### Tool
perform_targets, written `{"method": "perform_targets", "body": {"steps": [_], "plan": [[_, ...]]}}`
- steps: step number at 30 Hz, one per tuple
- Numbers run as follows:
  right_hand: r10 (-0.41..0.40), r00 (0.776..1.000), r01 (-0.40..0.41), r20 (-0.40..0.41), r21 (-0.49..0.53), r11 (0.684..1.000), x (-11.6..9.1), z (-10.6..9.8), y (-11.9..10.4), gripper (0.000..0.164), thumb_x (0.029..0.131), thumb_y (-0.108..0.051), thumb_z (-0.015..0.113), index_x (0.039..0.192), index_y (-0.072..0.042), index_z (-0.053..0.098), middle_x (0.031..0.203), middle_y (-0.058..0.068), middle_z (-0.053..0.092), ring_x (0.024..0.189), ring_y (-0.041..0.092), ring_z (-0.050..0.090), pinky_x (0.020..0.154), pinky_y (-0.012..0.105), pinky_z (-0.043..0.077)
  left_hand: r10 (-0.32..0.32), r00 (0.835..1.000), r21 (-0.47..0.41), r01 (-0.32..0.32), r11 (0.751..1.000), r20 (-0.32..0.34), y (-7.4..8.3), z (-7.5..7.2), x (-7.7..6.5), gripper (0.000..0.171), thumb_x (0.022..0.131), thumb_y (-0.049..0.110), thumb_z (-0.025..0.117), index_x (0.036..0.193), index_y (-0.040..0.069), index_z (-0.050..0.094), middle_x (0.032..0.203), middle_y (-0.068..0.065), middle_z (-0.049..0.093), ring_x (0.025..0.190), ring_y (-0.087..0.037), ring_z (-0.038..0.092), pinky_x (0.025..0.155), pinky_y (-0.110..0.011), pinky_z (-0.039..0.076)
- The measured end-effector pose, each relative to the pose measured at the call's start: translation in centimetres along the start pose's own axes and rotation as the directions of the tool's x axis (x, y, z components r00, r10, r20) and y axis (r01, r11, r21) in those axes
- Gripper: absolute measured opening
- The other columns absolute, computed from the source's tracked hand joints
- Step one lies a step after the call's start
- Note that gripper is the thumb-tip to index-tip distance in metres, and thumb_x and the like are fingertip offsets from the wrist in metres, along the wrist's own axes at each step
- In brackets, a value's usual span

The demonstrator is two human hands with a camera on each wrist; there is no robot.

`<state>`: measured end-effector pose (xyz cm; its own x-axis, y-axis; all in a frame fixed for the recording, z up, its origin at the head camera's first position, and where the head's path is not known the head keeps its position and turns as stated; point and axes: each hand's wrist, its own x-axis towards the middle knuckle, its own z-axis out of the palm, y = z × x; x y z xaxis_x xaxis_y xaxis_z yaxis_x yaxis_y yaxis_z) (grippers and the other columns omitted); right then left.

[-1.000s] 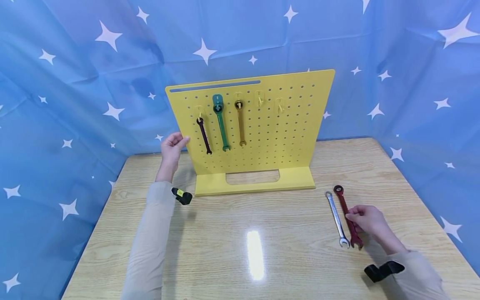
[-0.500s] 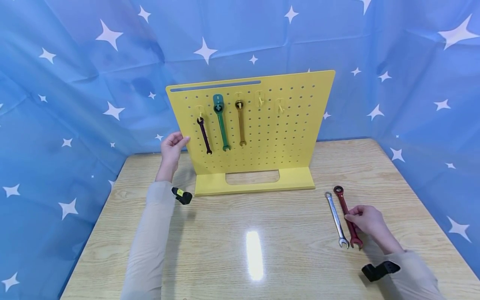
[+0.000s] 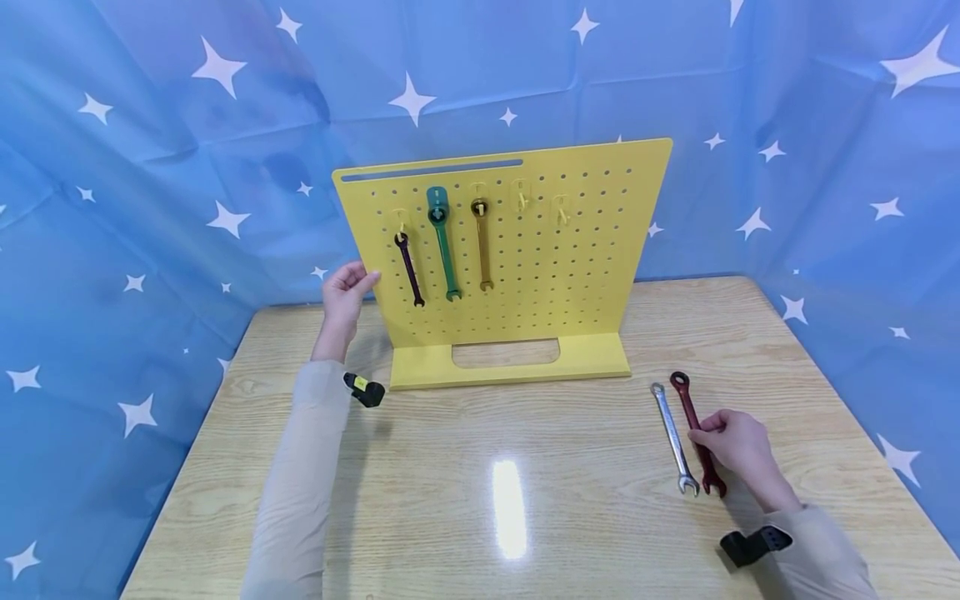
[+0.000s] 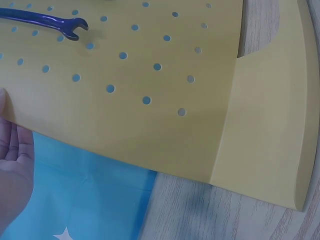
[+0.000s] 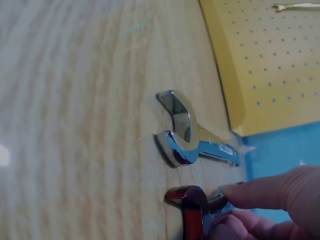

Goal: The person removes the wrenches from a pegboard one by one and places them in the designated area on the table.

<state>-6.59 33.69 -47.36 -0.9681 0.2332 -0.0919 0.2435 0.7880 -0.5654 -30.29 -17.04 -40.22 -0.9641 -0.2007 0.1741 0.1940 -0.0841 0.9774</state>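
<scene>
My left hand (image 3: 345, 296) grips the left edge of an upright yellow pegboard (image 3: 570, 292), thumb on the front. In the left wrist view only part of that hand (image 4: 14, 170) shows. On the board's hooks hang a dark purple wrench (image 3: 409, 271), a green wrench (image 3: 446, 254) and a gold wrench (image 3: 483, 250). At the right of the table, my right hand (image 3: 738, 446) pinches a red wrench (image 3: 687, 406) by its shaft, between thumb and fingers. Close to its left lies a silver wrench (image 3: 672, 433). The right wrist view shows the red wrench's open end (image 5: 192, 210) seen edge-on.
Two more yellow hooks, a left one (image 3: 522, 200) and a right one (image 3: 562, 217), sit on the board with nothing hanging from them. The wooden table (image 3: 420, 483) meets a blue star-patterned cloth (image 3: 480, 67) behind and at the sides.
The red wrench has turned slightly about its length in my right hand, and the right forearm has shifted a little to the left. My left hand keeps its place on the board.
</scene>
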Motion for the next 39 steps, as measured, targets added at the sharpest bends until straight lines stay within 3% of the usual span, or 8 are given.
{"method": "perform_targets", "body": {"steps": [12, 19, 25, 33, 39], "plan": [[-0.028, 0.999, 0.028, -0.028, 0.016, 0.999, 0.1, -0.1, -0.1, 0.021, 0.079, -0.014, 0.069, 0.079, 0.006, 0.061, 0.065, 0.003, 0.06, 0.058, 0.013, 0.049, 0.05, 0.025, 0.039, 0.002, 1.0, 0.008, -0.002, 1.0, 0.008, 0.2, -0.1, 0.1, 0.022, 0.082, -0.002, 0.07, 0.078, 0.019, 0.064, 0.072, 0.005, 0.058, 0.07, -0.008, 0.053, 0.068, -0.016, 0.05], [-0.078, 0.989, 0.09, -0.127, 0.094, 0.991, 0.6, -0.5, -1.0, 0.026, 0.083, -0.014, 0.07, 0.093, 0.009, 0.062, 0.076, 0.01, 0.064, 0.059, 0.002, 0.049, 0.048, 0.018, 0.043, 0.002, 1.0, 0.013, -0.002, 1.0, 0.025, 0.1, 0.0, 0.2, 0.021, 0.082, -0.001, 0.069, 0.08, 0.019, 0.064, 0.074, 0.007, 0.061, 0.071, -0.007, 0.054, 0.07, -0.015, 0.05], [-0.083, 0.985, 0.105, -0.15, 0.149, 0.983, 1.6, -1.2, -3.6, 0.029, 0.087, -0.021, 0.066, 0.1, 0.005, 0.063, 0.084, 0.012, 0.065, 0.062, -0.005, 0.049, 0.053, 0.014, 0.044, 0.013, 1.0, 0.002, -0.013, 1.0, 0.027, 0.1, -0.1, 0.2, 0.022, 0.082, -0.002, 0.069, 0.079, 0.019, 0.064, 0.073, 0.007, 0.061, 0.069, -0.006, 0.055, 0.07, -0.015, 0.05], [-0.16, 0.971, 0.197, -0.176, 0.222, 0.955, 2.8, -1.1, -7.7, 0.025, 0.088, -0.013, 0.064, 0.102, 0.007, 0.062, 0.087, 0.017, 0.064, 0.064, -0.006, 0.048, 0.053, 0.012, 0.043, 0.014, 1.0, -0.007, -0.014, 1.0, 0.025, 0.1, 0.0, 0.1, 0.024, 0.082, -0.003, 0.069, 0.078, 0.02, 0.064, 0.073, 0.006, 0.06, 0.069, -0.007, 0.054, 0.068, -0.015, 0.05], [-0.173, 0.973, 0.215, -0.155, 0.313, 0.925, 4.1, -0.4, -9.8, 0.027, 0.089, -0.013, 0.064, 0.106, 0.007, 0.061, 0.093, 0.019, 0.063, 0.069, -0.005, 0.051, 0.058, 0.012, 0.047, -0.006, 1.0, 0.005, 0.006, 1.0, 0.024, 0.2, -0.1, 0.0, 0.022, 0.082, -0.001, 0.069, 0.079, 0.02, 0.064, 0.075, 0.006, 0.059, 0.071, -0.008, 0.053, 0.068, -0.014, 0.049]]}}
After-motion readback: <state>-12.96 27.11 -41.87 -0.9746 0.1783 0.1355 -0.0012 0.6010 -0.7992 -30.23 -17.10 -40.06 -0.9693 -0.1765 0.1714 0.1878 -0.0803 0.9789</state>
